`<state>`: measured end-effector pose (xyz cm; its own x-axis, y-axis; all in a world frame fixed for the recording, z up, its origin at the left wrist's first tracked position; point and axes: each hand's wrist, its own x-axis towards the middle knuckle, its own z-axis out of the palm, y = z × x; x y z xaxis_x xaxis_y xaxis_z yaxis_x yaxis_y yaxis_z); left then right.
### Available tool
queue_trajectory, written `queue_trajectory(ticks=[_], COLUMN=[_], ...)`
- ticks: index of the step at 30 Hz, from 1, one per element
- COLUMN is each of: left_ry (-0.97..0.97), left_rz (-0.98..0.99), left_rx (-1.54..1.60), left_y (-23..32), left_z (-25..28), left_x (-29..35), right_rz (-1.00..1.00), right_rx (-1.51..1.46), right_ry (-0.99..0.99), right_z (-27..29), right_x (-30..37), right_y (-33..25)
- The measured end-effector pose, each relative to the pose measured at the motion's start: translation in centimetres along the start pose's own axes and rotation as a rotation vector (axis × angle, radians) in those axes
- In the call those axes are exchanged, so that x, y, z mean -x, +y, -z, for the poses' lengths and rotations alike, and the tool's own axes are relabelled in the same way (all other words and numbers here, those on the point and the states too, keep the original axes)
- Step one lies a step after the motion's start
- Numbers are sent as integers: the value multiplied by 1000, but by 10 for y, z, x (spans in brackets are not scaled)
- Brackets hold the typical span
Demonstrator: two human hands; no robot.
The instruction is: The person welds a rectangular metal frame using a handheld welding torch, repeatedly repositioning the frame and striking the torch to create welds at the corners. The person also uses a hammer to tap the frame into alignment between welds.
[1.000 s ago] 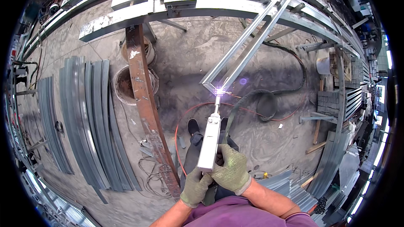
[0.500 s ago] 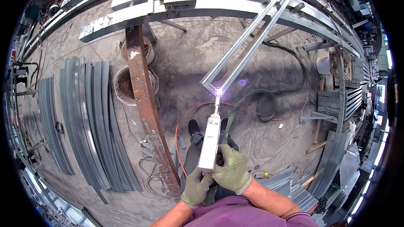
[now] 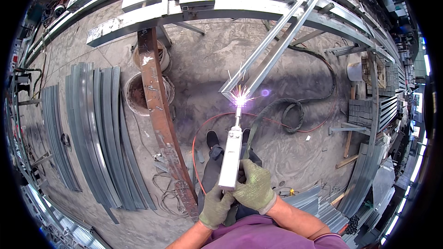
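Note:
Both my hands wear green work gloves. My right hand (image 3: 255, 186) is wrapped round the grip of a silver welding gun (image 3: 231, 159). Close by, my left hand (image 3: 216, 207) is closed at the gun's rear end; its fingertips are partly hidden. The gun's nozzle points away from me and meets the near corner of a long, narrow metal frame (image 3: 260, 51). A bright violet-white glow with orange sparks (image 3: 240, 98) covers that contact, hiding the joint. The frame slants up to the right, its far part lying over a galvanized beam (image 3: 249, 5).
A rusty steel beam (image 3: 159, 106) runs on my left, buckets (image 3: 134, 103) beside it. Grey metal profiles (image 3: 99, 133) lie further left. A dark hose (image 3: 263, 113) and a red one (image 3: 196, 131) curve across the floor. Stacked tubes (image 3: 364, 113) stand at right.
The glow at the nozzle has grown, and sparks now spray up from it. The gun and both hands have hardly moved.

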<state>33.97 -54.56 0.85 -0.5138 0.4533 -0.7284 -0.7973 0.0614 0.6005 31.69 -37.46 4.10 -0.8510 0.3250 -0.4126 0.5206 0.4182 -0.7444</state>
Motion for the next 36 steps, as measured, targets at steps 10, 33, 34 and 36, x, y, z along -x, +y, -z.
queue_trajectory(ticks=[10, 33, 34, 36], left_ry=[1, 23, 19, 28], left_rz=[-19, 6, 9, -22], left_rx=[-36, 65, 67, 20], left_y=[2, -6, -4, -2], left_z=[-2, -3, -4, -5], left_x=[2, 8, 9, 8], right_rz=[-1, 22, 27, 31], right_rx=[18, -9, -5, -2], right_ry=[-10, -7, -9, -7], right_z=[-1, -2, -1, -1], right_x=[3, 10, 10, 11], right_y=[5, 6, 5, 5])
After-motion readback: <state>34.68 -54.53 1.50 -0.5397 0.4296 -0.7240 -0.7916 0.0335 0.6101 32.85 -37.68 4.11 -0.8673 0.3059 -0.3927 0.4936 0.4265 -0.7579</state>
